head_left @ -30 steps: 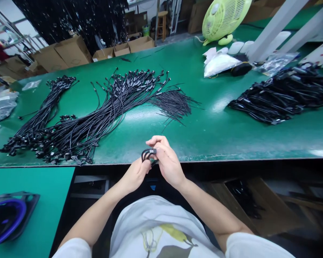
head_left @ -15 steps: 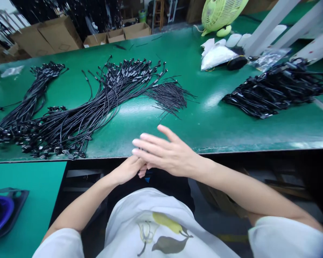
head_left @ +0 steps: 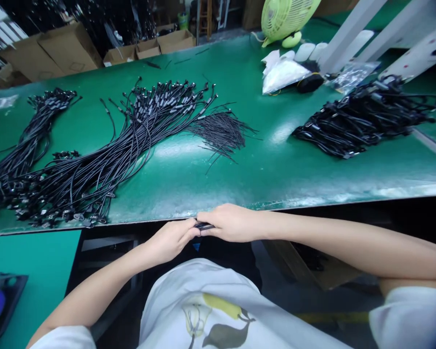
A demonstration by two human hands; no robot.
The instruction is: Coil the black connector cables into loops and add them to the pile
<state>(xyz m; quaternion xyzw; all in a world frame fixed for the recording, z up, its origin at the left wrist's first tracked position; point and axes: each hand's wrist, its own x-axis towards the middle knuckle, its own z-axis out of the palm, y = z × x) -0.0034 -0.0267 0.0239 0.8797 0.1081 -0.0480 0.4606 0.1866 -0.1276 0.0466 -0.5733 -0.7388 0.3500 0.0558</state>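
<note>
Close to the table's front edge, my left hand (head_left: 172, 238) and my right hand (head_left: 229, 223) meet in front of my body. Both are closed on a small bundle of black cable (head_left: 205, 226), which shows as a short dark stretch between the fingertips. Most of that cable is hidden inside my hands. Beyond them on the green table (head_left: 265, 174) lies a large pile of black cables (head_left: 131, 140) with connectors at both ends. A heap of thin black ties (head_left: 221, 133) is just right of that pile.
Coiled, bundled cables (head_left: 363, 121) lie at the right. Another cable bunch (head_left: 36, 131) is at the far left. A yellow-green fan (head_left: 287, 19) and a white plastic bag (head_left: 285, 77) stand at the back. Cardboard boxes (head_left: 70, 51) line the far side. A lower green table (head_left: 39, 276) adjoins at left.
My right hand has come down from its raised, spread-fingered pose over the left hand and closed on the cable. The hands now sit side by side. The view has shifted slightly to the right.
</note>
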